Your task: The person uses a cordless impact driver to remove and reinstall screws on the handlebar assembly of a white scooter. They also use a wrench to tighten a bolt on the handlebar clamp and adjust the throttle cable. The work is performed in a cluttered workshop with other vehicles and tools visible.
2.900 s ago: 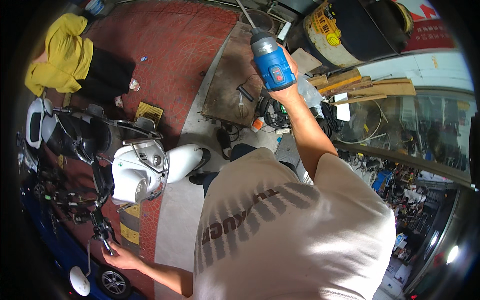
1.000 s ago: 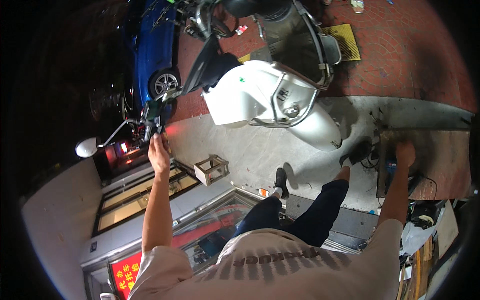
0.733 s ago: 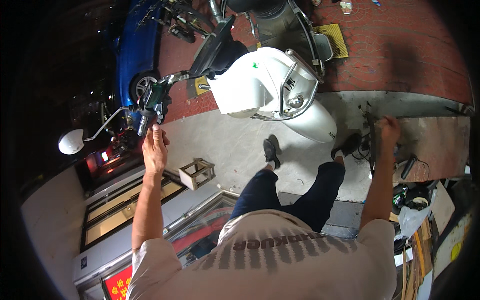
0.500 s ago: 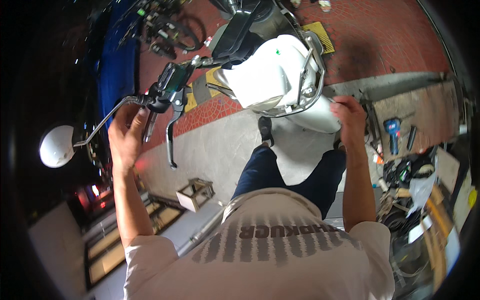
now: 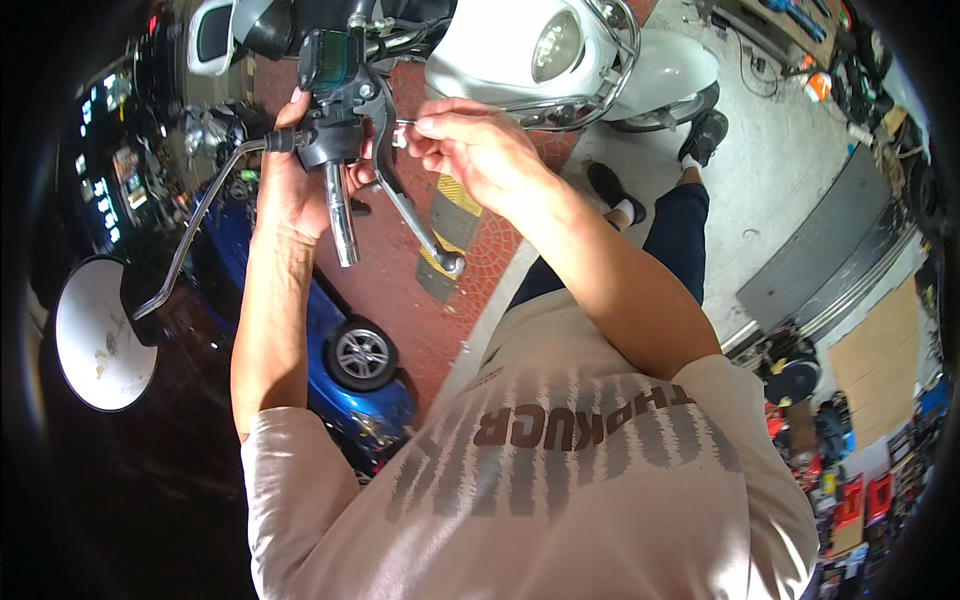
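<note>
A black switch housing [image 5: 328, 138] sits on the scooter's handlebar, with a dark display unit [image 5: 326, 60] above it. My left hand [image 5: 290, 195] wraps round the housing from the left and behind; some of its fingers show past the bar. Out of the housing sticks a bare metal bar end [image 5: 340, 215]. The brake lever [image 5: 405, 205] hangs to its right. Beside the lever's pivot, my right hand [image 5: 480, 148] pinches a thin dark rod between thumb and forefinger, its tip reaching toward the lever. What exactly the rod is cannot be made out.
A round-backed mirror [image 5: 107, 335] juts out left on its stalk. The scooter's white front body [image 5: 500, 50] with a headlight and metal guard stands ahead. A blue car [image 5: 330, 385] is at lower left. Tools lie on a board [image 5: 770, 30] at upper right; clutter fills the right side.
My right hand has come from beside the scooter's front wheel over to the brake lever and now pinches a thin rod. My left hand has closed round the switch housing. The view has turned left.
</note>
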`<state>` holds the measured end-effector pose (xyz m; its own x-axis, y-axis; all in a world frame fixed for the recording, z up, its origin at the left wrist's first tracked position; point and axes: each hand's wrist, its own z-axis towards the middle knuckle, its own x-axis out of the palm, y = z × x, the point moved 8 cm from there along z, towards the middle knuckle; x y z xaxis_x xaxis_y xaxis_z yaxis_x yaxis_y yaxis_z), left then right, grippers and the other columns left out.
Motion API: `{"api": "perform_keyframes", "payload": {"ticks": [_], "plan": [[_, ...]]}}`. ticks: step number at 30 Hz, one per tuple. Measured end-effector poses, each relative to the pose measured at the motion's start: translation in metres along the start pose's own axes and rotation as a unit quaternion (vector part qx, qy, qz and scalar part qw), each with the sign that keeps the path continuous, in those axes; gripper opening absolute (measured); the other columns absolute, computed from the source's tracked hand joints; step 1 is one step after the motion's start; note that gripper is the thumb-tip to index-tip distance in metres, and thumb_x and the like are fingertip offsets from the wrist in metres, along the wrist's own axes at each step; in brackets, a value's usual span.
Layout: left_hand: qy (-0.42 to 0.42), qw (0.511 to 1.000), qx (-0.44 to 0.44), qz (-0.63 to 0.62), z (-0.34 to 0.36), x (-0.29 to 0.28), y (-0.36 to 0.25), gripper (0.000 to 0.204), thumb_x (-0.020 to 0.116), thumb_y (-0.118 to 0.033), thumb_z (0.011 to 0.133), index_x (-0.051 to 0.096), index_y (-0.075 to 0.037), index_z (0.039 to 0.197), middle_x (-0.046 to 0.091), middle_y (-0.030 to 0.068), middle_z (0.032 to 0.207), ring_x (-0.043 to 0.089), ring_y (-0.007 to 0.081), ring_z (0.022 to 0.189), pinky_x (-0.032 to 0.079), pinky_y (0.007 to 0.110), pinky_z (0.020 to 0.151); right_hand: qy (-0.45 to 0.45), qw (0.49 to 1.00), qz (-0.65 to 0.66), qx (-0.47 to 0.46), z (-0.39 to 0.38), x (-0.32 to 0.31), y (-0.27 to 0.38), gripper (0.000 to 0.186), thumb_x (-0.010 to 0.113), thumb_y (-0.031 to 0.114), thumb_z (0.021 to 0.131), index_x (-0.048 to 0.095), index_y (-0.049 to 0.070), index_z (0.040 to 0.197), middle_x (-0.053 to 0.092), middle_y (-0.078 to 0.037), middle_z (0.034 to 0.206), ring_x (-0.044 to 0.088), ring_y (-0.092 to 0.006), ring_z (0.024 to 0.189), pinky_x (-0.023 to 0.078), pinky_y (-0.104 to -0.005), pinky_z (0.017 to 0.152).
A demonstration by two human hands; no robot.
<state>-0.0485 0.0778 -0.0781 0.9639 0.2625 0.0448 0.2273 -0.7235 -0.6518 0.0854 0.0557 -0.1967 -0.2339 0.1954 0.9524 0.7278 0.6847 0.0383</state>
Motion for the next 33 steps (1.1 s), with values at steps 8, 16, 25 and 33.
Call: {"api": "perform_keyframes", "payload": {"ticks": [8, 16, 25, 33], "plan": [[0.002, 0.999, 0.003, 0.04, 0.002, -0.001, 0.0, 0.055, 0.06, -0.059, 0.097, 0.067, -0.006, 0.112, 0.072, 0.01, 0.096, 0.065, 0.02, 0.076, 0.047, 0.032, 0.057, 0.058, 0.993, 0.096, -0.045, 0.025, 0.027, -0.015, 0.01, 0.063, 0.007, 0.098, 0.068, 0.001, 0.104, 0.07, -0.008, 0.091, 0.065, -0.016, 0.076, 0.051, -0.0289, 0.067], [-0.028, 0.998, 0.031, 0.057, -0.006, -0.002, -0.003, 0.056, 0.058, -0.06, 0.099, 0.068, -0.007, 0.115, 0.071, 0.0078, 0.095, 0.065, 0.0175, 0.077, 0.048, 0.029, 0.059, 0.001, 0.999, 0.033, -0.017, 0.03, 0.032, -0.017, 0.004, 0.067, 0.007, 0.095, 0.068, 0.004, 0.096, 0.069, -0.006, 0.086, 0.065, -0.0141, 0.069, 0.051, -0.0269, 0.059], [0.021, 0.982, 0.183, 0.036, -0.032, -0.005, -0.016, 0.044, 0.049, -0.034, 0.102, 0.059, 0.0, 0.129, 0.069, 0.0207, 0.121, 0.068, 0.0326, 0.102, 0.059, 0.047, 0.08, -0.062, 0.981, -0.118, -0.138, 0.024, 0.043, -0.003, 0.012, 0.058, -0.001, 0.099, 0.07, 0.001, 0.099, 0.067, -0.002, 0.081, 0.054, -0.0078, 0.067, 0.048, -0.0244, 0.061], [-0.05, 0.931, 0.221, 0.285, -0.032, 0.015, -0.024, 0.051, 0.076, -0.021, 0.09, 0.06, 0.004, 0.131, 0.072, 0.0076, 0.106, 0.068, 0.0151, 0.092, 0.057, 0.03, 0.083, 0.025, 0.98, -0.066, -0.188, 0.046, 0.031, -0.01, 0.014, 0.076, 0.012, 0.096, 0.07, 0.0, 0.099, 0.069, -0.003, 0.082, 0.06, -0.0087, 0.067, 0.049, -0.0249, 0.057]]}}
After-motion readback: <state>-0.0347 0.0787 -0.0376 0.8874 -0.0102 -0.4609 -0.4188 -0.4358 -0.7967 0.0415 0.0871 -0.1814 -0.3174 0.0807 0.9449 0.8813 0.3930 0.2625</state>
